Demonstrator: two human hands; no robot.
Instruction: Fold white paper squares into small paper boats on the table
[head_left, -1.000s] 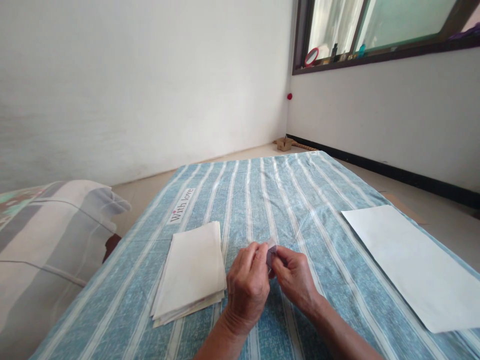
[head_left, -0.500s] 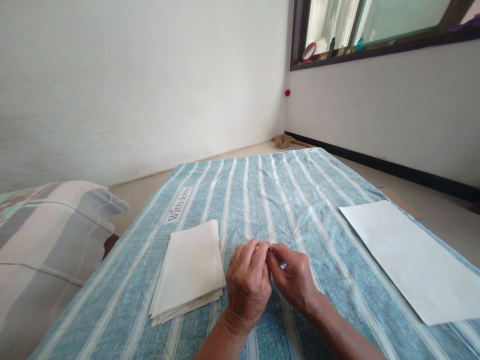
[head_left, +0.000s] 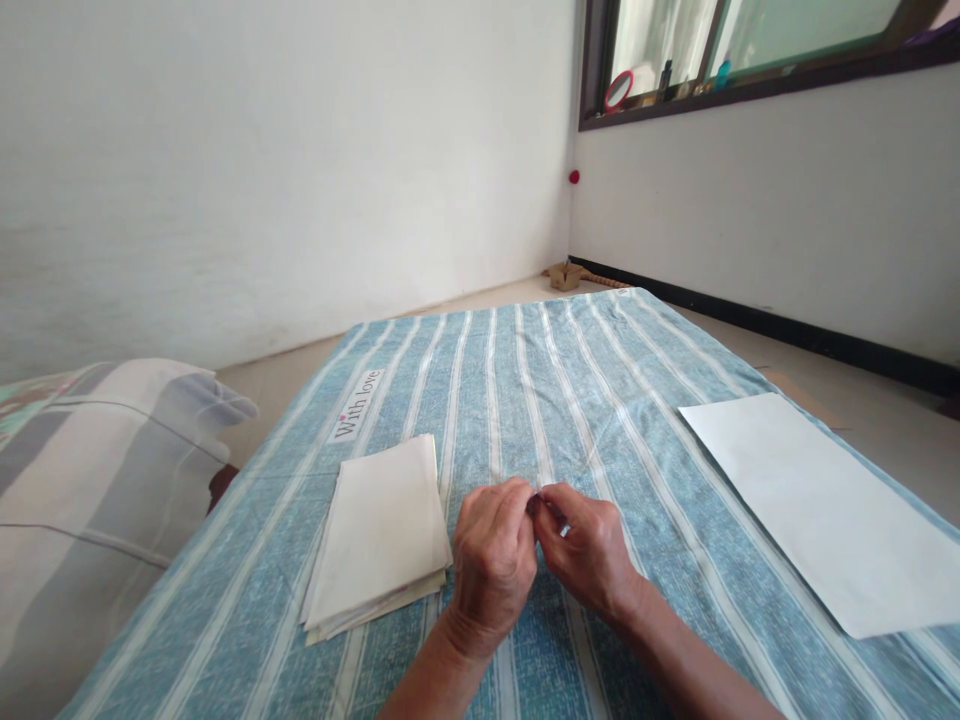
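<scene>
Two hands, the left hand (head_left: 491, 560) and the right hand (head_left: 589, 550), meet over the striped cloth (head_left: 517, 400), both pinched narrow on a small dark piece (head_left: 533, 504) that their fingertips mostly hide. It is in hand rather than set down, so work on it looks unfinished; how much is left cannot be told. A stack of paper (head_left: 379, 540) lies just beside the left hand, a white sheet (head_left: 817, 510) well apart at right.
</scene>
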